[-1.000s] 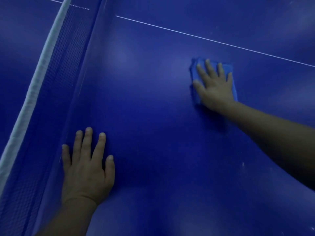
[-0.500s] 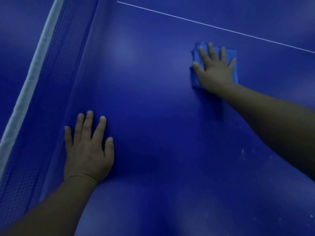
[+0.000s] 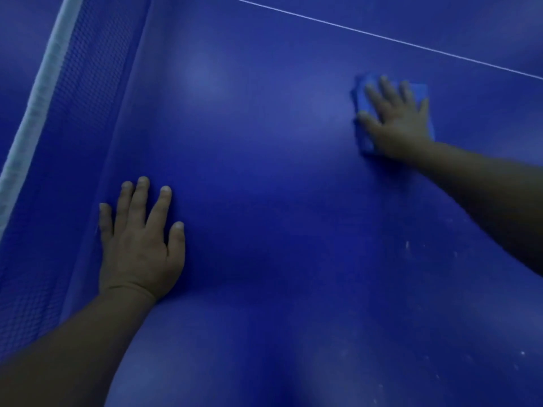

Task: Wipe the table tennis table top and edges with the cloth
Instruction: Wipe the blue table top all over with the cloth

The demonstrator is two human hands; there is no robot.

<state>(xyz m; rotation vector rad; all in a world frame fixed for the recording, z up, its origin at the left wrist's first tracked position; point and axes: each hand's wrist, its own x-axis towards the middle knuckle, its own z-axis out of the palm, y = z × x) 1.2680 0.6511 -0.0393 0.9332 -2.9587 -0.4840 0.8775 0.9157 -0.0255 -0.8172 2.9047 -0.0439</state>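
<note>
- Pressing flat on the blue cloth [image 3: 363, 96], the right hand [image 3: 395, 120] has its fingers spread straight over it; the cloth lies on the counter [image 3: 264, 171] at the upper right, just below the thin white line [image 3: 382, 36] that crosses the surface.
- The cloth shows as a folded blue pad, its edges peeking out on both sides of the hand; this part of the view is blurred, so its exact folds cannot be told.
- The left hand [image 3: 138, 245] rests palm down on the counter at the lower left, fingers straight and slightly parted, holding nothing.
- It lies just beside the foot of the net [image 3: 73, 142], which runs along the left side with a white band [image 3: 41, 92] on its top edge.
- The two hands are well apart, with bare blue surface between them.
- Small pale specks [image 3: 407, 244] dot the counter at the lower right, below the right forearm.
- Both forearms are bare and reach in from the bottom and right edges of the view.
</note>
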